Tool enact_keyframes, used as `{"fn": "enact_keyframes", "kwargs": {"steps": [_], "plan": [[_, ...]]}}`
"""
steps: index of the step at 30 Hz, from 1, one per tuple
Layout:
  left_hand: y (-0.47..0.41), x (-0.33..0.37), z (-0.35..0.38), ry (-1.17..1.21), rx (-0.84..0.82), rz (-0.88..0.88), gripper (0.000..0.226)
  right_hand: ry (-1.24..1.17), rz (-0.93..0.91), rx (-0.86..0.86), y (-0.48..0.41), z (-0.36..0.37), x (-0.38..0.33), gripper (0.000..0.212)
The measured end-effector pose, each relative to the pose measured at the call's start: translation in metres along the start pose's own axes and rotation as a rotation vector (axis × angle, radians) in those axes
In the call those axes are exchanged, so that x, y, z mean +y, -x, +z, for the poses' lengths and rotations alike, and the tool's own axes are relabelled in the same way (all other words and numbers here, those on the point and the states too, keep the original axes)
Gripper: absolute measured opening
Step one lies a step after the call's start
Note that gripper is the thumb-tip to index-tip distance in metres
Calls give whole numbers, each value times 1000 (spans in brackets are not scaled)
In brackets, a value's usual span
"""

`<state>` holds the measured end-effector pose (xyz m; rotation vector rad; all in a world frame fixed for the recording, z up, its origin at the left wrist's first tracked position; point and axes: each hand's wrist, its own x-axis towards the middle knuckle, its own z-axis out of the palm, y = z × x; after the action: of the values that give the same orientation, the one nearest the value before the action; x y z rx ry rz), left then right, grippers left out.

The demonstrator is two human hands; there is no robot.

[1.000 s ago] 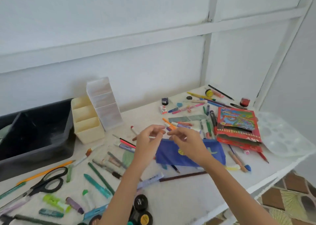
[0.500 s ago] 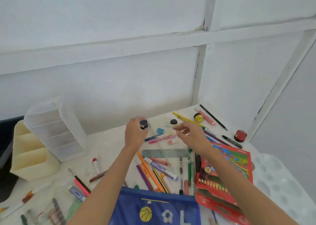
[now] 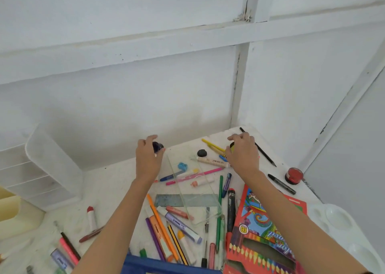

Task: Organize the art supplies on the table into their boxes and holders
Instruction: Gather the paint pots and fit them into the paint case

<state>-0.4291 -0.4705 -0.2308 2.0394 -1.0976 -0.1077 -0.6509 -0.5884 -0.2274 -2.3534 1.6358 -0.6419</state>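
Note:
My left hand (image 3: 146, 159) holds a small dark blue paint pot (image 3: 157, 146) just above the back of the white table (image 3: 116, 182). My right hand (image 3: 242, 154) is at the back right, its fingers curled over a yellow paint pot (image 3: 231, 147), which is mostly hidden. Loose pens, markers, pencils and crayons lie between my arms, some across a clear plastic tray (image 3: 216, 194) and a grey ruler (image 3: 166, 199). A white drawer holder (image 3: 41, 169) and a cream holder (image 3: 16, 215) stand at the left.
A red coloured-pencil box (image 3: 262, 232) lies at the right front, with a white palette (image 3: 337, 219) beyond it. A red paint pot (image 3: 294, 175) and a black marker (image 3: 281, 184) sit by the right wall. A blue pouch (image 3: 166, 266) lies at the bottom edge.
Both hands reached from the blue pouch toward the back of the table. The left picked up the dark blue pot; the right moved onto the yellow pot. My view tilted up.

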Motion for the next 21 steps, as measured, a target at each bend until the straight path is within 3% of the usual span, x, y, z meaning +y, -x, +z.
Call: {"fn": "enact_keyframes", "kwargs": {"steps": [3,7,14,21], "plan": [[0,24,5,152,5,-72,33,146,44,-52,-5,6,2,34],[8,49,13,331,-29,-129,25,152,74,-37,-8,12,2,26],[45,64,-7,639,-65,-273,27,-143,-47,75,14,-11,-25,22],[97,49,-72,673,27,-282,14,-355,-276,34,87,-25,-94,20]]}}
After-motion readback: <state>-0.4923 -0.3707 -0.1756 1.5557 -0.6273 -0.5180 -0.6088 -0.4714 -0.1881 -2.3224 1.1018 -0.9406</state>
